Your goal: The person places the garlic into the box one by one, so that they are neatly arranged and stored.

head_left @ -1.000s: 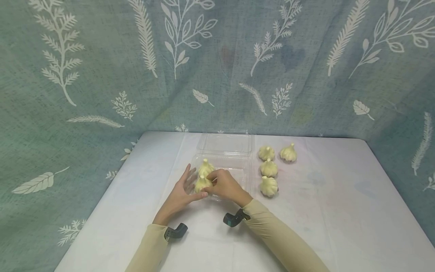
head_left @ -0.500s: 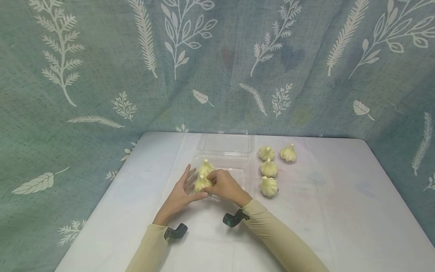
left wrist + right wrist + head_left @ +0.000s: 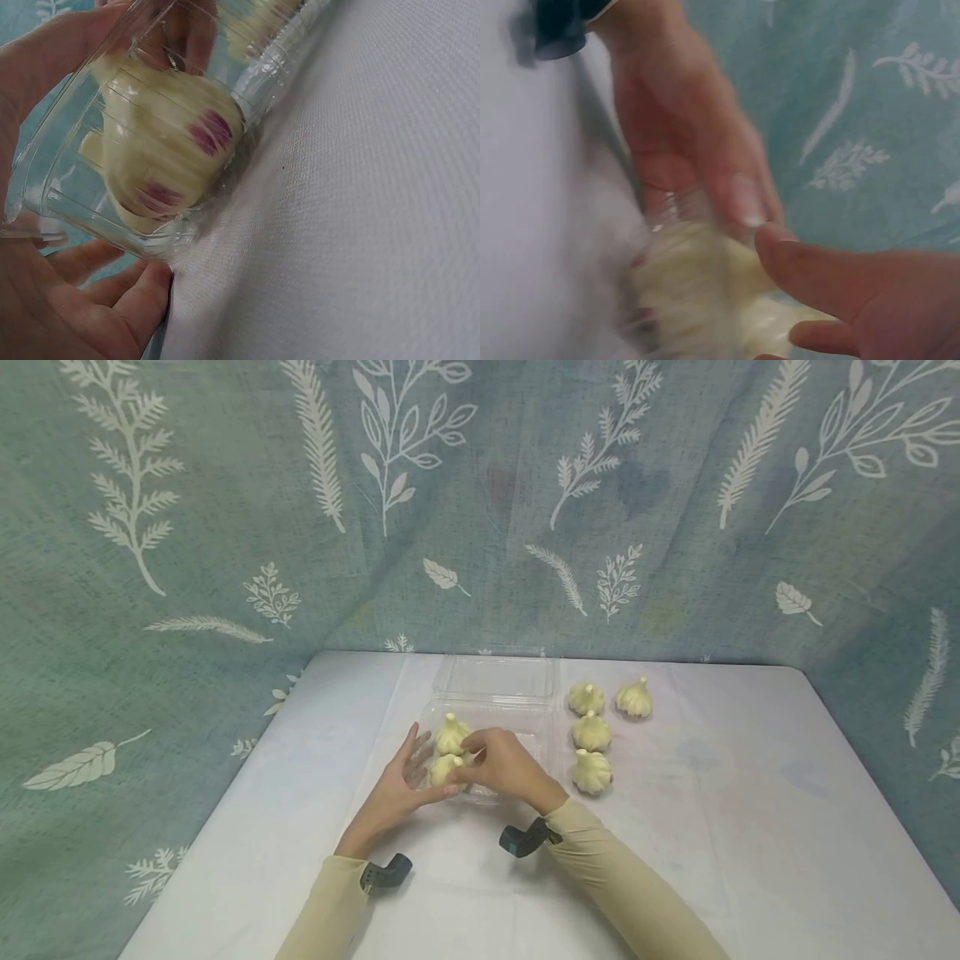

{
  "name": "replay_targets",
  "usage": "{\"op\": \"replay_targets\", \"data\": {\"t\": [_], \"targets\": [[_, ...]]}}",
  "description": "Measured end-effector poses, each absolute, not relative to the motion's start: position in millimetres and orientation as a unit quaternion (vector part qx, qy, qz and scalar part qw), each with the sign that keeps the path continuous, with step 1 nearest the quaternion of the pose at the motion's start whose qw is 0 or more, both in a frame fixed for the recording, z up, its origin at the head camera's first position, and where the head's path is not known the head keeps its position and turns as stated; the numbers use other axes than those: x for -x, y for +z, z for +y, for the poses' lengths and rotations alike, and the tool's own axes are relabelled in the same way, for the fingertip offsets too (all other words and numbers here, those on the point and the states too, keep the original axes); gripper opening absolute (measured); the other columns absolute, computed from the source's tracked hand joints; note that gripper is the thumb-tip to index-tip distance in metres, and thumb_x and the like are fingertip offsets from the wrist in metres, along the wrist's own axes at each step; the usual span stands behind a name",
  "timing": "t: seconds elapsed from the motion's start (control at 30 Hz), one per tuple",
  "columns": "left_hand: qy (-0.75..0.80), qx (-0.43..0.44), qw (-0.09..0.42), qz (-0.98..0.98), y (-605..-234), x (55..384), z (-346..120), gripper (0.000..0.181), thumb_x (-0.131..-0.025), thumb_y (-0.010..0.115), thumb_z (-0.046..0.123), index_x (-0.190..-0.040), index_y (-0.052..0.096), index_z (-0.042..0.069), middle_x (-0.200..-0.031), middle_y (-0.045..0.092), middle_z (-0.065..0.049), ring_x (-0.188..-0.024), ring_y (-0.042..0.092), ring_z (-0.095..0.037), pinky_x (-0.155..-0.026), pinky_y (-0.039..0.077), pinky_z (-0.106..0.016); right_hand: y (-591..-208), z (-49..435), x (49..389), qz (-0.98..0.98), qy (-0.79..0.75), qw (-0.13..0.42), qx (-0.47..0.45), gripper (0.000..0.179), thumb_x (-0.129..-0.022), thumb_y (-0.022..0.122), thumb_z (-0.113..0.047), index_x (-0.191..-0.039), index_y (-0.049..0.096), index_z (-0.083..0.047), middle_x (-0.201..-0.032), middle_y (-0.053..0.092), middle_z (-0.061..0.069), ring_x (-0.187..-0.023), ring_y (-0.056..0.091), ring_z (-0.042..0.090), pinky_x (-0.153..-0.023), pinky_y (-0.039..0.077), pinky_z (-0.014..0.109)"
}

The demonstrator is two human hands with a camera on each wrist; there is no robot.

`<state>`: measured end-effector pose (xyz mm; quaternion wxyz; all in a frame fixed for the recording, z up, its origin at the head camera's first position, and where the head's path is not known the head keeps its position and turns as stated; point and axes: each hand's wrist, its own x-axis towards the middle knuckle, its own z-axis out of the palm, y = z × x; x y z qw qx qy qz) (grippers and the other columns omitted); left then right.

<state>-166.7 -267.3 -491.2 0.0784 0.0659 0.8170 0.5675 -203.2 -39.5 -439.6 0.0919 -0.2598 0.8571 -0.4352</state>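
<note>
A clear plastic container, its lid hinged back, holds two pale garlic bulbs at its left side. The back garlic bulb stands stem up. The front garlic bulb lies tilted, with purple marks visible through the wall in the left wrist view. My left hand holds the container's near left corner, thumb along the front and fingers at the left side. Over the front bulb, my right hand has its thumb and fingers parted; the thumb tip is close beside the bulb, and whether it touches cannot be told.
Right of the container, three garlic bulbs stand in a column on the white tablecloth. Another garlic bulb sits at the back, further right. The raised clear lid lies near the patterned green curtain.
My right hand has loosened from the front garlic bulb and shifted slightly up and right. That bulb has tipped, its stem now lower and further right. The left hand stays in place.
</note>
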Motion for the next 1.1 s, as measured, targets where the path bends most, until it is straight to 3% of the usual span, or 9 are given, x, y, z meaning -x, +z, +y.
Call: {"op": "replay_targets", "data": {"t": [0.3, 0.67, 1.1], "targets": [[0.565, -0.063, 0.079, 0.819, -490.9, 167.8, -266.3, 0.127, -0.082, 0.089, 0.030, -0.167, -0.005, 0.030, -0.176, 0.013, -0.008, -0.160, 0.022, -0.039, -0.131, 0.028, -0.049, -412.1, -17.8, 198.6, 0.847, -0.464, 0.082, 0.247, 0.053, -0.086, 0.085, -0.030, -0.126, 0.071, 0.002, -0.130, 0.072, 0.018, -0.110, 0.073, 0.038, -0.095, 0.064, 0.045], [0.566, -0.066, 0.074, 0.818, -490.0, 166.3, -265.9, 0.128, -0.082, 0.089, 0.029, -0.168, -0.005, 0.023, -0.176, 0.014, -0.010, -0.160, 0.022, -0.039, -0.131, 0.028, -0.048, -387.7, 21.5, 194.2, 0.827, -0.518, 0.021, 0.219, 0.050, -0.091, 0.080, -0.025, -0.136, 0.066, -0.007, -0.127, 0.072, 0.011, -0.113, 0.071, 0.030, -0.099, 0.064, 0.036], [0.567, -0.069, 0.068, 0.818, -490.5, 166.7, -266.0, 0.127, -0.082, 0.089, 0.027, -0.168, -0.004, 0.020, -0.175, 0.015, -0.010, -0.160, 0.023, -0.039, -0.130, 0.029, -0.047, -370.4, 67.1, 191.8, 0.811, -0.544, -0.056, 0.208, 0.046, -0.093, 0.079, -0.024, -0.136, 0.066, -0.011, -0.124, 0.073, 0.011, -0.110, 0.072, 0.027, -0.097, 0.065, 0.041]]}}
